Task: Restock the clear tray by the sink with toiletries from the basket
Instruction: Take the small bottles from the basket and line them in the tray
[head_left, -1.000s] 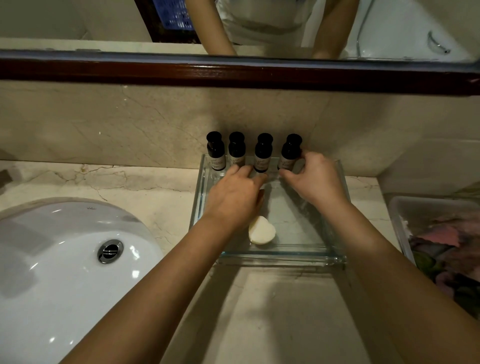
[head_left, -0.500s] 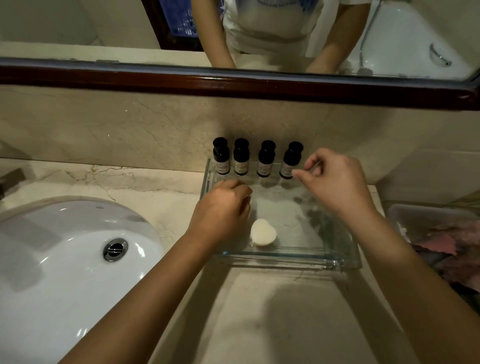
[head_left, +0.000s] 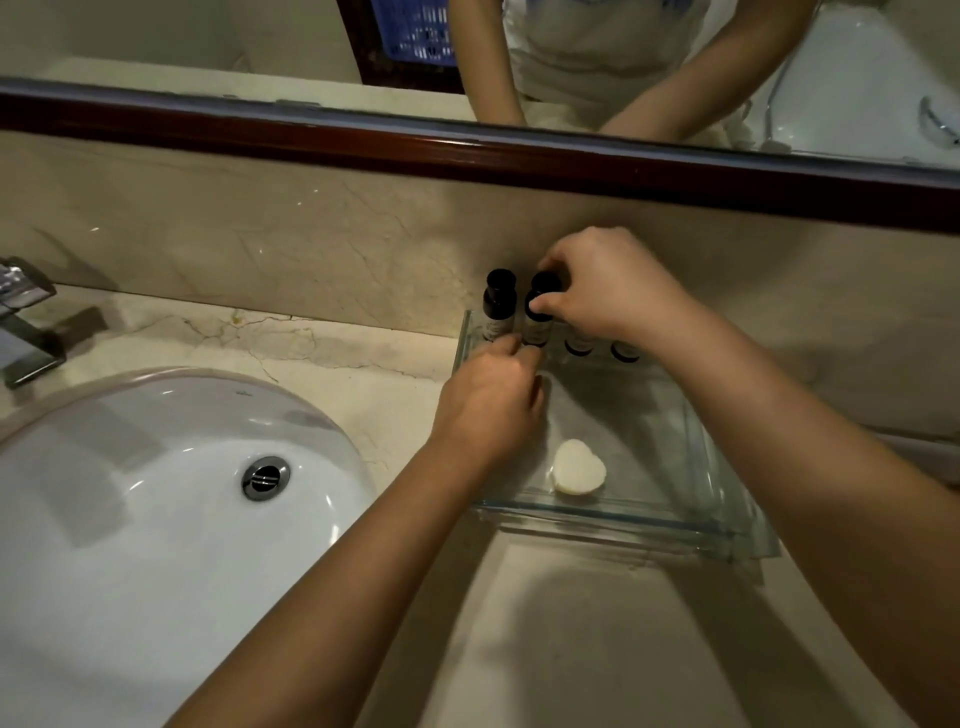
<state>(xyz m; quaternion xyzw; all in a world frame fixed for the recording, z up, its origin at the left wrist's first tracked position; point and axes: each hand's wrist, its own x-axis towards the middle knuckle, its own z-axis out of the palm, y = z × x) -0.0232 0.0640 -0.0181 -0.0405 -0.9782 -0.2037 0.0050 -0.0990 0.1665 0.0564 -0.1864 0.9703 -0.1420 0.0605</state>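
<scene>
The clear tray (head_left: 613, 522) sits on the marble counter right of the sink. Several small dark bottles stand in a row along its back edge. My right hand (head_left: 608, 286) pinches the top of the second bottle from the left (head_left: 537, 325) and hides the tops of the two bottles to its right (head_left: 579, 345). My left hand (head_left: 493, 402) has its fingertips at the base of the same bottle, beside the leftmost bottle (head_left: 498, 306). A white heart-shaped soap (head_left: 578, 466) lies near the tray's front edge.
The white sink (head_left: 156, 493) with its metal drain (head_left: 265, 477) fills the left. A chrome tap (head_left: 23, 322) stands at the far left. The marble backsplash and the dark wooden mirror frame (head_left: 467, 150) rise right behind the tray.
My right hand moved left from the rightmost bottle onto the second bottle's top. My left hand reached forward to that bottle's base. The view shifted left, so the basket at the right is out of sight.
</scene>
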